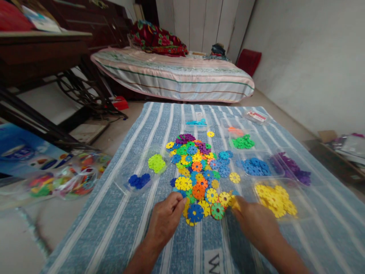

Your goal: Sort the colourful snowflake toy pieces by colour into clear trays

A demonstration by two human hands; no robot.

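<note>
L hand (168, 213): fingers curled, thumb pressed to index; can't tell if anything's pinched b/w.
R hand (256, 222): fingertips bent down at a yellow disc (236, 203); blurry, so can't tell if pinched.
Mixed pile (196, 166): b/w both hands' fingers & spreading out beyond 'em; big blue disc (195, 213) just R of L fingertips.
Yellow discs (275, 199): clear tray (303, 201), R of R fingers.
Beyond R fingers: blue discs (256, 166), purple discs (295, 169), green discs (243, 141).
Beyond L fingers, to L: lime discs (156, 163), dk-blue discs (139, 181).
Cloth (114, 228): striped, under L fingers.
</note>
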